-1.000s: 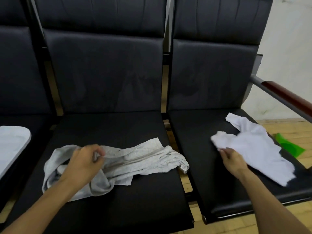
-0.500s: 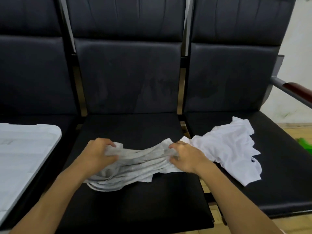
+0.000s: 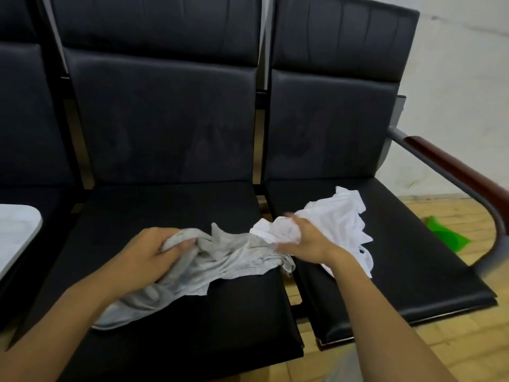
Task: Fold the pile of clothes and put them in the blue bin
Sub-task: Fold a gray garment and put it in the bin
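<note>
Left hand fingers bunch grey garment on middle seat, right hand clutches white shirt beside it; cloths may tangle.

Dim, soft indoor light with faint sheen on the dark seat backs. Wide-angle bending at the edges; motion blur on the right armrest.

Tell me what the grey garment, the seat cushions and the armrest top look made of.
Grey garment: soft knit, probably cotton jersey; it crumples limply.
Seat cushions: black leather or vinyl, going by the faint sheen.
Armrest top: reddish glossy wood or a lookalike.
</note>
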Action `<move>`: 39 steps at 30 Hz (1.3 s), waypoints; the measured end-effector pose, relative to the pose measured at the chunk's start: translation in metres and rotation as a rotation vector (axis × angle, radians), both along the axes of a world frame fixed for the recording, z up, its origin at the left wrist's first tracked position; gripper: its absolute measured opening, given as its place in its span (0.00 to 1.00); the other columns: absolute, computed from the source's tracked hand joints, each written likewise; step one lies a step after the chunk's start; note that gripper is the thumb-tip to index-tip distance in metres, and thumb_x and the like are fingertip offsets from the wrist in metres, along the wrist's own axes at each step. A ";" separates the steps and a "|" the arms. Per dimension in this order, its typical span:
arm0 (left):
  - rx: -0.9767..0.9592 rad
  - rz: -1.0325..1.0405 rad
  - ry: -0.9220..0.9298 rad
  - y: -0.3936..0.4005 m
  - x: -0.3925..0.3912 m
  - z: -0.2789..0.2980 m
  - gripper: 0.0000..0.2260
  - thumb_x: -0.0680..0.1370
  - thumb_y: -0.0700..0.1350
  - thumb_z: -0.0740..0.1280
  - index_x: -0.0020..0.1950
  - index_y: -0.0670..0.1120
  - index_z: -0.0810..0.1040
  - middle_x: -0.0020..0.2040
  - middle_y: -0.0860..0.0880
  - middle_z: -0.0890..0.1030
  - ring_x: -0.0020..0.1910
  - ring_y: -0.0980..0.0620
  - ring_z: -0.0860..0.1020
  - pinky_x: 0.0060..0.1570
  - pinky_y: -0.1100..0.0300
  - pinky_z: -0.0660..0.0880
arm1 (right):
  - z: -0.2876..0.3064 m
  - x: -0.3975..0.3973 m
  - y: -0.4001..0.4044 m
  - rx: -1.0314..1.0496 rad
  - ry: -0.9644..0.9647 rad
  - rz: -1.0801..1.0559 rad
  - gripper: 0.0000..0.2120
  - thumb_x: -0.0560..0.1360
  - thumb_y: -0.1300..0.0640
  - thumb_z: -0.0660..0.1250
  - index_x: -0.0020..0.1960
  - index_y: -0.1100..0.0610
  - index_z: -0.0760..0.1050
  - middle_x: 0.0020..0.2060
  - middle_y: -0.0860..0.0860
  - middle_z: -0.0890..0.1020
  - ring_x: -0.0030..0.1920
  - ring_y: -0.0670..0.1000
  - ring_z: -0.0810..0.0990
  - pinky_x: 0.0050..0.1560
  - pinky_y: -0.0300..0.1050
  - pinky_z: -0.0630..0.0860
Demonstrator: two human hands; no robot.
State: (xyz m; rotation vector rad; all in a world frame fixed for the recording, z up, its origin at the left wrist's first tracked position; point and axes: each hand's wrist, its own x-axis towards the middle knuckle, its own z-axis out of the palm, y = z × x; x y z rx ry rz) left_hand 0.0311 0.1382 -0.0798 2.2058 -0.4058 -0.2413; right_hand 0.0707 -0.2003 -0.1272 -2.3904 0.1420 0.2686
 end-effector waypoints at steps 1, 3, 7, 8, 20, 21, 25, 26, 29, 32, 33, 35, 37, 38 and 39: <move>-0.045 -0.031 0.031 -0.005 -0.002 0.000 0.30 0.69 0.76 0.60 0.46 0.50 0.83 0.32 0.48 0.80 0.30 0.55 0.77 0.33 0.55 0.76 | 0.005 -0.009 0.013 0.149 0.022 0.163 0.36 0.70 0.45 0.77 0.74 0.41 0.65 0.68 0.41 0.69 0.66 0.41 0.67 0.64 0.40 0.71; -0.108 -0.108 0.052 -0.016 -0.006 0.002 0.32 0.70 0.75 0.60 0.49 0.48 0.84 0.35 0.43 0.81 0.34 0.48 0.78 0.36 0.49 0.78 | 0.016 -0.023 0.045 0.312 -0.011 0.378 0.39 0.69 0.45 0.78 0.74 0.36 0.62 0.73 0.36 0.63 0.72 0.36 0.61 0.65 0.33 0.65; -0.200 -0.147 0.005 -0.029 -0.008 0.004 0.19 0.76 0.66 0.60 0.53 0.57 0.85 0.41 0.38 0.83 0.42 0.34 0.81 0.41 0.40 0.78 | 0.011 -0.026 0.091 0.278 -0.048 0.483 0.23 0.70 0.42 0.75 0.63 0.46 0.77 0.62 0.42 0.78 0.65 0.42 0.75 0.65 0.49 0.75; -0.218 -0.121 -0.013 -0.030 -0.007 0.007 0.17 0.77 0.65 0.61 0.52 0.58 0.85 0.41 0.39 0.84 0.43 0.34 0.81 0.41 0.39 0.79 | 0.011 -0.024 0.095 0.254 -0.090 0.454 0.16 0.72 0.43 0.72 0.56 0.49 0.79 0.55 0.45 0.82 0.59 0.44 0.80 0.60 0.52 0.78; 0.358 0.220 -0.518 0.048 0.013 0.015 0.09 0.70 0.41 0.78 0.47 0.53 0.85 0.39 0.60 0.82 0.39 0.52 0.82 0.40 0.47 0.79 | 0.033 -0.003 0.053 0.055 -0.545 0.165 0.19 0.70 0.64 0.66 0.28 0.50 0.62 0.23 0.46 0.67 0.27 0.44 0.65 0.29 0.49 0.65; 0.350 0.220 -0.544 0.052 0.014 0.015 0.11 0.70 0.40 0.78 0.50 0.51 0.85 0.41 0.57 0.83 0.40 0.51 0.82 0.41 0.47 0.79 | 0.035 -0.002 0.050 0.085 -0.558 0.136 0.19 0.69 0.66 0.66 0.28 0.50 0.62 0.23 0.45 0.66 0.27 0.43 0.64 0.28 0.44 0.63; 0.307 0.192 -0.586 0.067 0.018 0.012 0.12 0.73 0.36 0.73 0.52 0.50 0.84 0.44 0.52 0.85 0.41 0.50 0.82 0.42 0.51 0.79 | 0.041 0.001 0.042 -0.076 -0.594 0.095 0.19 0.68 0.67 0.66 0.27 0.51 0.62 0.21 0.46 0.65 0.25 0.46 0.63 0.28 0.45 0.62; 0.318 0.215 -0.596 0.072 0.015 0.011 0.12 0.74 0.35 0.71 0.50 0.52 0.84 0.41 0.52 0.84 0.39 0.49 0.82 0.39 0.50 0.79 | 0.041 0.002 0.038 -0.125 -0.608 0.073 0.20 0.68 0.67 0.67 0.28 0.51 0.61 0.22 0.46 0.66 0.25 0.46 0.63 0.28 0.46 0.63; 0.410 0.444 -0.559 0.090 0.015 0.014 0.15 0.72 0.33 0.67 0.50 0.51 0.83 0.36 0.47 0.82 0.35 0.41 0.80 0.35 0.47 0.78 | 0.043 0.005 0.027 -0.181 -0.627 0.049 0.22 0.65 0.70 0.66 0.28 0.51 0.57 0.26 0.47 0.66 0.27 0.48 0.63 0.30 0.49 0.67; 0.491 0.621 -0.552 0.101 0.007 0.022 0.16 0.68 0.31 0.67 0.49 0.48 0.83 0.33 0.44 0.79 0.33 0.39 0.76 0.33 0.51 0.72 | 0.043 0.004 0.031 0.070 -0.637 0.045 0.25 0.66 0.76 0.63 0.29 0.50 0.56 0.24 0.46 0.62 0.28 0.45 0.58 0.29 0.40 0.57; 0.503 0.646 -0.511 0.106 0.005 0.021 0.16 0.68 0.31 0.67 0.49 0.49 0.82 0.33 0.46 0.78 0.33 0.40 0.75 0.33 0.52 0.71 | 0.043 0.003 0.033 0.134 -0.610 0.052 0.26 0.67 0.77 0.63 0.29 0.50 0.56 0.24 0.45 0.62 0.28 0.44 0.58 0.29 0.39 0.56; 0.572 0.638 -0.369 0.120 0.005 0.018 0.16 0.69 0.33 0.66 0.48 0.53 0.80 0.35 0.49 0.77 0.36 0.42 0.76 0.35 0.51 0.73 | 0.043 0.003 0.031 0.185 -0.593 0.067 0.24 0.69 0.76 0.63 0.31 0.52 0.57 0.24 0.44 0.63 0.29 0.43 0.58 0.29 0.38 0.56; 0.617 0.601 -0.175 0.137 0.008 0.016 0.15 0.70 0.35 0.65 0.44 0.56 0.78 0.37 0.49 0.79 0.38 0.43 0.78 0.37 0.49 0.76 | 0.050 0.000 0.033 0.201 -0.584 0.050 0.20 0.71 0.75 0.63 0.34 0.53 0.61 0.24 0.46 0.66 0.28 0.44 0.61 0.27 0.35 0.59; 0.619 0.561 -0.067 0.143 0.009 0.016 0.16 0.70 0.34 0.64 0.41 0.57 0.78 0.38 0.48 0.80 0.39 0.43 0.79 0.39 0.49 0.77 | 0.054 0.000 0.032 0.190 -0.549 0.086 0.17 0.72 0.74 0.63 0.37 0.54 0.66 0.25 0.46 0.69 0.27 0.45 0.64 0.27 0.33 0.62; 0.623 0.500 0.015 0.149 0.007 0.015 0.17 0.69 0.33 0.63 0.39 0.57 0.77 0.38 0.47 0.80 0.40 0.44 0.79 0.40 0.50 0.78 | 0.057 0.001 0.030 0.182 -0.504 0.125 0.14 0.74 0.73 0.63 0.40 0.55 0.71 0.25 0.47 0.72 0.25 0.45 0.67 0.26 0.32 0.64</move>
